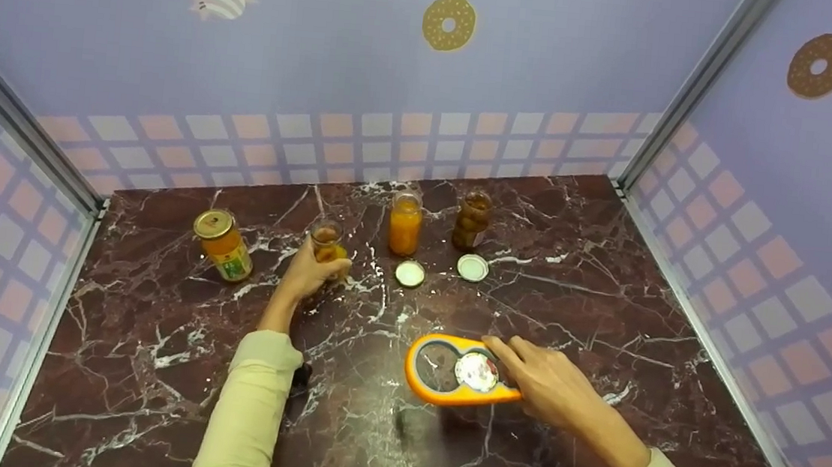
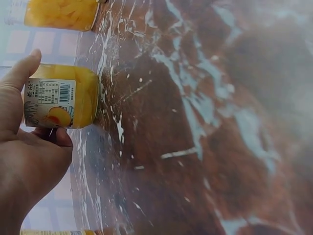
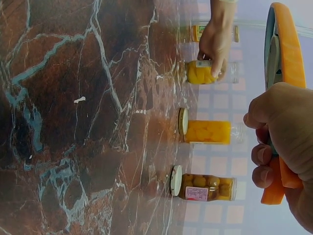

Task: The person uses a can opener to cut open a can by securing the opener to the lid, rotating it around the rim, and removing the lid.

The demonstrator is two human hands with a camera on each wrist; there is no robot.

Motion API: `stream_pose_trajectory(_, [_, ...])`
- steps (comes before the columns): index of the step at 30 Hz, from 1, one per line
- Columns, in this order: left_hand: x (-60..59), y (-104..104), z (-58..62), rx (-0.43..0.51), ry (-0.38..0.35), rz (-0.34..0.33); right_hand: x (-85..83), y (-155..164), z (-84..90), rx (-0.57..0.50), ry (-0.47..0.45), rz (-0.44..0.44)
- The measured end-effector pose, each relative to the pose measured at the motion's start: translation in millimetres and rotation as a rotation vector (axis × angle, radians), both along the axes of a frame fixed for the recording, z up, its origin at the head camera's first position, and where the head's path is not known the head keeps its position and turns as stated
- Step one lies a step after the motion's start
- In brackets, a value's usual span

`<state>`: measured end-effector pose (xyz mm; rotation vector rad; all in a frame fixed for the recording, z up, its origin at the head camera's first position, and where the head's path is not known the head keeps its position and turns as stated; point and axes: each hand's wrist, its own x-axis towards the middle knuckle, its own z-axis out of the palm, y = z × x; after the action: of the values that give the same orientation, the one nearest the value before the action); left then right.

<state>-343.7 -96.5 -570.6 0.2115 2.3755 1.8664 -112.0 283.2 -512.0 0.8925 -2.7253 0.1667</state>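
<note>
My left hand (image 1: 305,270) grips a lidless glass jar of yellow fruit (image 1: 327,235) that stands on the table. In the left wrist view its label (image 2: 51,100) shows a barcode and a peach picture, with the thumb on one side and fingertips on the other. Nearer the front, my right hand (image 1: 560,388) holds an orange jar opener (image 1: 426,392) above the tabletop, fingers curled round its handles. Within one of the opener's rings shows a round white lid-like disc (image 1: 477,372) with red marks. Whether it is clamped there I cannot tell.
Farther back stand an open jar of orange fruit (image 1: 405,225) and an open jar of dark round fruit (image 1: 471,222). Two loose lids (image 1: 409,273) (image 1: 472,268) lie before them. A gold-capped jar (image 1: 224,245) is at left. Patterned walls (image 1: 370,71) enclose the marble-look table (image 1: 168,400).
</note>
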Motion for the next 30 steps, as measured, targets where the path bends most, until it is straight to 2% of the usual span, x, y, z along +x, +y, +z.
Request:
stream_pose_trajectory(5, [-10.0,5,-0.7,-0.045,0.050,0.031,-0.5,0,-0.7,-0.015,-0.002,-0.008])
stream_pose_trajectory(17, [-26.1,27,-2.6,0.013,0.066,0.112,-0.4,1,0.1,-0.007,0.021,0.001])
stream_pose_trajectory(30, [-32.7,35,-7.0,-0.141,0.118,0.189,0.2,4,0.4,-0.015,0.010,-0.019])
